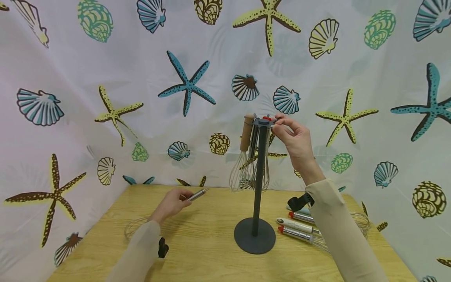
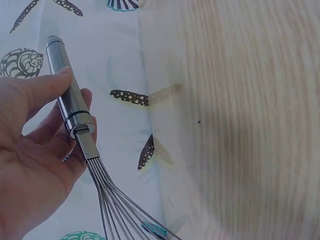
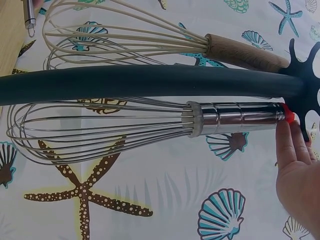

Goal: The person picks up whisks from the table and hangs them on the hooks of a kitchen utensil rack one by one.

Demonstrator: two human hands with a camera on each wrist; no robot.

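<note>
My left hand [image 1: 172, 203] grips a whisk by its steel handle [image 2: 75, 102], low over the left of the table, with the wires pointing back toward my forearm. A dark whisk stand [image 1: 260, 176] with a round base stands near the middle. At its top, my right hand [image 1: 297, 143] pinches one of the hook arms between thumb and fingers. Close to those fingertips hangs a steel whisk [image 3: 245, 117] with a red handle end. Beside it on the stand hangs a wooden-handled whisk [image 3: 245, 52], partly covering more wires behind the post.
Right of the base, several whisks lie on the wooden table [image 1: 211, 235]: one with a cream handle [image 1: 295, 225], one with a red-ended steel handle [image 1: 296, 234], and others partly under my right forearm. A patterned curtain [image 1: 211, 129] encloses the table behind and at the sides.
</note>
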